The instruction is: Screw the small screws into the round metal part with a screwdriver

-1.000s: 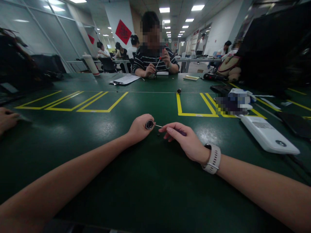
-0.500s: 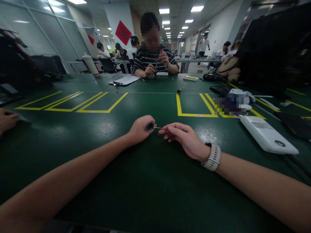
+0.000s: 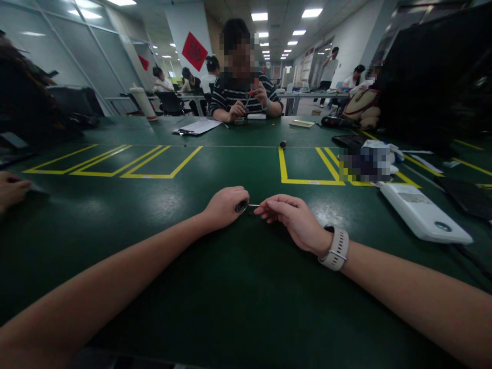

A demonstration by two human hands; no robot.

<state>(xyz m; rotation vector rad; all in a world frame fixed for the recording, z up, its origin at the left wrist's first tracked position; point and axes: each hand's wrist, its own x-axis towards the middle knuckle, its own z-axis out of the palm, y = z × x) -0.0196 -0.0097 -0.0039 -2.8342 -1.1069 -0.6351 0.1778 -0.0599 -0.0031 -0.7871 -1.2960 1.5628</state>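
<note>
Just right of the frame's middle, the person's two hands meet low over the dark green tabletop point(image 3: 246, 292). The left hand point(image 3: 223, 207) is wrapped around a round dark piece point(image 3: 241, 206), its ringed end turned toward me at the thumb side of the fist. The right hand point(image 3: 290, 215), a pale watch point(image 3: 337, 249) strapped at its wrist, pinches a thin metal tool point(image 3: 254, 205) between thumb and fingers; the bare shaft points left, up to the edge of the round dark piece. Whether the tip sits inside it, I can't make out from here. Right below the shaft, between the hands, a tiny dark ring point(image 3: 250, 213) lies on the tabletop.

Farther up, a small dark cylinder point(image 3: 283, 144) rests at the top end of a yellow tape outline point(image 3: 313, 182). A white device point(image 3: 425, 212) lies slantwise at the right of the frame. Across the tabletop, top centre, a co-worker in a striped top point(image 3: 223, 97) holds a slim tool with a red part point(image 3: 251, 94) in both hands. A clipboard with paper point(image 3: 200, 126) lies to the left of that person, with a tall pale cup point(image 3: 143, 102) beyond it. At the left edge, another person's hand point(image 3: 13, 190) reaches into the frame.
</note>
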